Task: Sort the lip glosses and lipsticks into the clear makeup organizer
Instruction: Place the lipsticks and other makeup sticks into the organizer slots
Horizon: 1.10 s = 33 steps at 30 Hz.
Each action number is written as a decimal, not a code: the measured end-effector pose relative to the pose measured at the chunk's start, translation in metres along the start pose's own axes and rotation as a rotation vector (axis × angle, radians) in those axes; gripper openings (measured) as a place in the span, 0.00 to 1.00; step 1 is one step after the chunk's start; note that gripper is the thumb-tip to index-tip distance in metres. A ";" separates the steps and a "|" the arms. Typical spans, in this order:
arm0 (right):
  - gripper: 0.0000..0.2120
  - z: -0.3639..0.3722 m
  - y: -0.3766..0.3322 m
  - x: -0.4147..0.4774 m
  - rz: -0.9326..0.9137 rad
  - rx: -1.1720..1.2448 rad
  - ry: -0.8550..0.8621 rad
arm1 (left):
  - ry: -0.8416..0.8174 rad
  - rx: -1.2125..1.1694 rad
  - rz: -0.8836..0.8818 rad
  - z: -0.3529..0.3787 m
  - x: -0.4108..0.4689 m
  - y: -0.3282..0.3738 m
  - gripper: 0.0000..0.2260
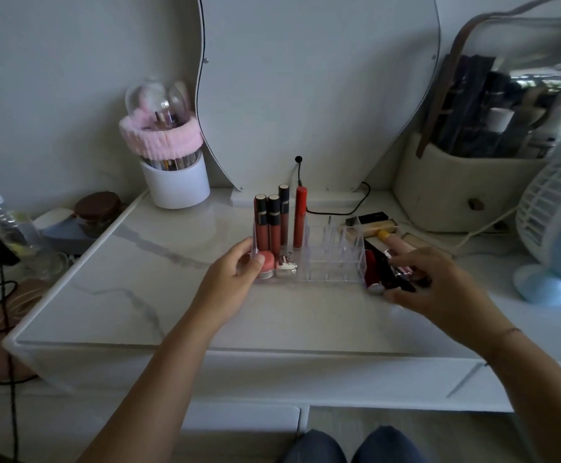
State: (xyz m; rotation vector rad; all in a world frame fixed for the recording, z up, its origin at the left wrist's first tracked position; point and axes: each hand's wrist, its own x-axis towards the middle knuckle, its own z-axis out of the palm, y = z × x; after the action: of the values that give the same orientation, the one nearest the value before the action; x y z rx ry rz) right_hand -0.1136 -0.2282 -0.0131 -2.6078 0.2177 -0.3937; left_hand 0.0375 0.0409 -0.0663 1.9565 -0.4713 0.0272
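The clear makeup organizer (334,262) stands mid-table. Three brown lip glosses with dark caps (274,225) and a red lip gloss (300,222) stand upright in its back left slots. A round pink pot (267,262) and a small silver item (287,266) sit in its front left part. My left hand (239,272) grips the organizer's left wall, thumb on the pink pot. My right hand (429,279) rests over a pile of dark red and black lipsticks (382,272) lying right of the organizer, fingers curled onto them.
More tubes and a gold-capped bottle (381,225) lie behind the pile. A white brush cup with a pink headband (175,175) stands back left, a beige bag (456,195) back right, a blue fan (556,235) at the right edge. A black cable (335,210) runs behind the organizer.
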 end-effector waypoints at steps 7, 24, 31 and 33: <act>0.25 0.028 -0.004 -0.013 0.065 -0.082 0.212 | 0.021 0.052 0.010 0.001 0.001 -0.002 0.16; 0.11 0.025 0.000 0.004 0.065 0.126 0.517 | 0.058 0.076 0.046 0.002 0.000 0.005 0.16; 0.10 -0.003 -0.011 0.071 0.015 0.457 0.336 | 0.026 0.053 0.036 -0.001 -0.002 0.013 0.23; 0.13 -0.006 -0.010 0.085 0.013 0.496 0.307 | 0.011 0.055 0.034 -0.001 -0.002 0.014 0.26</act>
State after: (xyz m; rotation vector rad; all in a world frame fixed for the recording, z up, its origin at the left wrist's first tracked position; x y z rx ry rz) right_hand -0.0348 -0.2409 0.0174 -2.0520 0.2078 -0.7410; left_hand 0.0312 0.0378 -0.0538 2.0011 -0.5011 0.0726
